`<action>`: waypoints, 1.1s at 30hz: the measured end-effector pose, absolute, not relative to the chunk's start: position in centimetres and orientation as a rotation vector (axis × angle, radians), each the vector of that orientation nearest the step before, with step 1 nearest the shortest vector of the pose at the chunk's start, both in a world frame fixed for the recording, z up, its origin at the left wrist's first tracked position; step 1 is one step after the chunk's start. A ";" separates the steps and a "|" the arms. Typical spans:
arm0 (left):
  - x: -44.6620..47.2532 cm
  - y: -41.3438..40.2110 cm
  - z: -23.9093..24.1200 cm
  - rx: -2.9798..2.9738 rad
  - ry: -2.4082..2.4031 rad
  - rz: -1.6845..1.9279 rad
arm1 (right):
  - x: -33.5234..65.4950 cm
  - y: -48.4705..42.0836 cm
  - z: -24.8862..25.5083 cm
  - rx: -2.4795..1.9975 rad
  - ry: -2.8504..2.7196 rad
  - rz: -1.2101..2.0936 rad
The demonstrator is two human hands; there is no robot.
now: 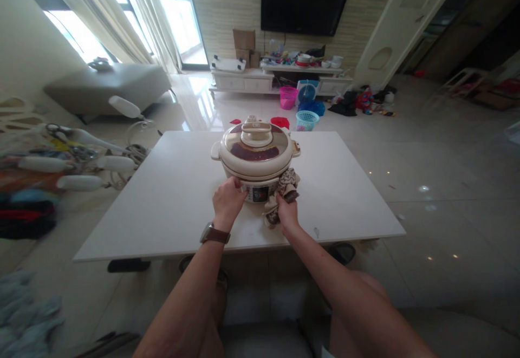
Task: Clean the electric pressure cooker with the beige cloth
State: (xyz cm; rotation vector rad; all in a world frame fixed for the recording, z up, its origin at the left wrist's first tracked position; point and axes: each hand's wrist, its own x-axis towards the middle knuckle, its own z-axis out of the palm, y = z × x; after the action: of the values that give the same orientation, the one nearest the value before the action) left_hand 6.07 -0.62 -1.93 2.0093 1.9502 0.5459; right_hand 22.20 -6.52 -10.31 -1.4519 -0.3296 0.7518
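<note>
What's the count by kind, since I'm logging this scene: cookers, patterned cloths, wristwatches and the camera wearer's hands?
Cooker: 1, on the white table
Patterned cloth: 1, bunched
Wristwatch: 1
Hands: 2, the left hand at the cooker's front and the right hand holding the cloth
Total: 5

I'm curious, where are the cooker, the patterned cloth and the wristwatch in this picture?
Cooker [255, 155]: head view, on its lid, just in front of the handle.
Patterned cloth [288, 178]: head view, on its upper bunched part.
Wristwatch [218, 235]: head view, on its brown strap.
</note>
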 end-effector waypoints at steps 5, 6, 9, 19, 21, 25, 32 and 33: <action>6.0 -0.5 -2.2 2.009 1.948 0.551 | 22.1 -6.5 -10.2 -1.472 -0.328 0.754; 6.0 -0.5 -2.2 2.010 1.946 0.554 | 22.1 -6.6 -10.1 -1.476 -0.331 0.754; 6.0 -0.5 -2.2 2.013 1.937 0.568 | 22.0 -6.6 -10.0 -1.483 -0.336 0.754; 6.1 -0.4 -2.2 2.019 1.939 0.568 | 22.0 -6.5 -10.1 -1.463 -0.337 0.770; 6.1 -0.4 -2.2 2.022 1.934 0.568 | 22.0 -6.5 -10.1 -1.463 -0.333 0.766; 6.1 -0.5 -2.1 2.020 1.938 0.561 | 22.0 -6.6 -10.3 -1.484 -0.325 0.760; 6.1 -0.6 -2.0 2.008 1.940 0.569 | 22.1 -6.5 -10.6 -1.427 -0.337 0.759; 6.1 -0.6 -1.9 2.007 1.939 0.568 | 22.1 -6.5 -10.6 -1.424 -0.335 0.756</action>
State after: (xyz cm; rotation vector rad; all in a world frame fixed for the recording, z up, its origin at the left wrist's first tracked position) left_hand 6.07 -0.60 -1.91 2.0073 1.9387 0.5678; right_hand 22.06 -6.53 -10.59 -1.4239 -0.3352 0.7558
